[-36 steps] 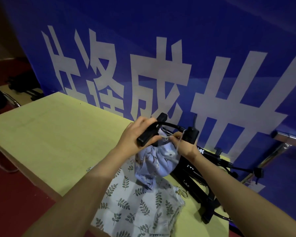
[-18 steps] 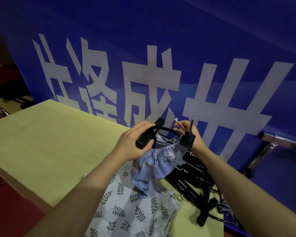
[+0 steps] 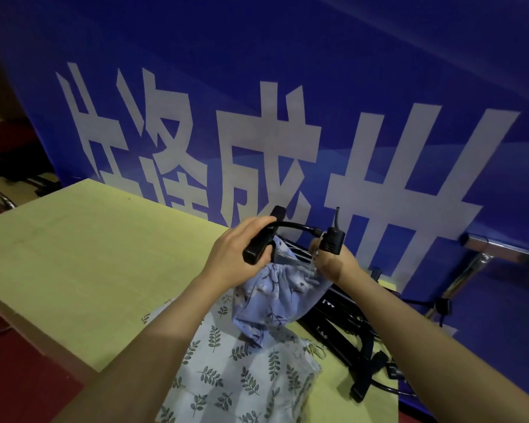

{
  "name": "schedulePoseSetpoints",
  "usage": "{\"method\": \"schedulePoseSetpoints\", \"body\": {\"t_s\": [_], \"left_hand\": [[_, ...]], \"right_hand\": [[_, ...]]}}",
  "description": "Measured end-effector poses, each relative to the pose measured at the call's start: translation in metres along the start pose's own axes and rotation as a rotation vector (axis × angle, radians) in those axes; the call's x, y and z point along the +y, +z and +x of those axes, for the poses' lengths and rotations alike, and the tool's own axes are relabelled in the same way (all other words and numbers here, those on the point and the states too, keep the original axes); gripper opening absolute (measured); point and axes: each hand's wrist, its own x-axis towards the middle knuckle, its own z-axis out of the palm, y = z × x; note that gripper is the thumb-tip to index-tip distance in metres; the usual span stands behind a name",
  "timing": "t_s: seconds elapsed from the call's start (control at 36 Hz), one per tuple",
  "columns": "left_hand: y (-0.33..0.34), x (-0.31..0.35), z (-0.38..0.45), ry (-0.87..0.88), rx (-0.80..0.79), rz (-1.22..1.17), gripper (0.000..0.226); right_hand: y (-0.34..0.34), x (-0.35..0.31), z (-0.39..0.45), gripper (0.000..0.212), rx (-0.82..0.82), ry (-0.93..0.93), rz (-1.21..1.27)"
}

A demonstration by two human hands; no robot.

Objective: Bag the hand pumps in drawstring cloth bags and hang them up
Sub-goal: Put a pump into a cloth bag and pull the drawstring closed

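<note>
The left hand (image 3: 231, 254) curls its fingers round the black pump handle (image 3: 261, 239) poking from the blue floral bag (image 3: 274, 296). The right hand (image 3: 333, 262) pinches the bag's drawstring (image 3: 309, 270) beside the hose head (image 3: 333, 242). Behind the fingers, large white Chinese characters cross a blue banner (image 3: 287, 71)

Dim, bluish light; soft focus; edges bowed.

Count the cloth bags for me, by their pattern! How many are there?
Blue bag with pale flowers, hanging from both hands: 1
White bag with green leaf sprigs, lying on the table: 1
Total: 2
</note>
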Motion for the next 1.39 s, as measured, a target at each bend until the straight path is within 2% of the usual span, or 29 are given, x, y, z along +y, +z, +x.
{"method": "schedulePoseSetpoints", "body": {"t_s": [0.14, 0.17, 0.22, 0.33, 0.44, 0.5, 0.58, 0.69, 0.78, 0.83, 0.89, 1.0, 1.06, 1.11, 1.22, 1.28, 1.39], "left_hand": [[-0.003, -0.002, 0.002, -0.001, -0.033, -0.025, 0.045], [-0.004, -0.003, 0.003, 0.003, -0.044, -0.023, 0.045], [-0.006, -0.003, 0.006, 0.024, -0.068, 0.010, 0.045], [-0.009, 0.000, 0.016, 0.141, -0.102, 0.183, 0.047], [-0.010, 0.005, 0.023, 0.185, -0.164, 0.256, 0.050], [-0.009, 0.007, 0.022, 0.176, -0.158, 0.239, 0.051], [-0.010, 0.012, 0.021, 0.159, -0.171, 0.203, 0.055], [-0.019, 0.021, 0.027, 0.100, -0.353, 0.157, 0.073], [-0.027, 0.026, 0.033, -0.009, -0.509, 0.130, 0.085], [-0.032, 0.032, 0.036, -0.088, -0.561, 0.072, 0.077], [-0.034, 0.040, 0.040, -0.103, -0.527, 0.089, 0.063], [-0.030, 0.048, 0.051, -0.075, -0.472, 0.329, 0.041], [-0.028, 0.048, 0.052, -0.120, -0.468, 0.340, 0.034], [-0.028, 0.049, 0.053, -0.174, -0.471, 0.287, 0.043], [-0.031, 0.047, 0.057, -0.195, -0.499, 0.269, 0.092], [-0.034, 0.043, 0.058, -0.196, -0.555, 0.223, 0.089], [-0.043, 0.041, 0.056, -0.226, -0.768, 0.092, 0.077]], "right_hand": [[-0.011, 0.002, 0.002, 0.020, 0.167, -0.058, 0.190], [-0.019, -0.002, -0.001, 0.016, 0.201, -0.052, 0.275], [-0.030, -0.009, -0.003, 0.004, 0.291, -0.037, 0.281], [-0.047, -0.015, -0.006, 0.017, 0.381, -0.099, 0.349], [-0.066, -0.032, -0.007, 0.006, 0.577, -0.110, 0.434], [-0.072, -0.037, -0.005, 0.021, 0.548, -0.072, 0.597], [-0.081, -0.042, -0.008, 0.023, 0.573, -0.071, 0.607], [-0.094, -0.050, -0.010, 0.030, 0.525, -0.054, 0.707], [-0.105, -0.060, -0.014, 0.025, 0.400, -0.001, 0.837], [-0.111, -0.066, -0.015, 0.020, 0.382, 0.004, 0.774], [-0.115, -0.073, -0.015, 0.025, 0.406, -0.023, 0.715], [-0.117, -0.082, -0.014, 0.037, 0.433, -0.042, 0.745], [-0.117, -0.087, -0.015, 0.039, 0.427, -0.060, 0.798], [-0.116, -0.090, -0.018, 0.040, 0.397, -0.078, 0.845], [-0.115, -0.097, -0.025, 0.038, 0.344, -0.106, 0.913], [-0.114, -0.100, -0.025, 0.037, 0.369, -0.105, 0.922], [-0.114, -0.100, -0.027, 0.025, 0.396, -0.104, 0.950]]}}
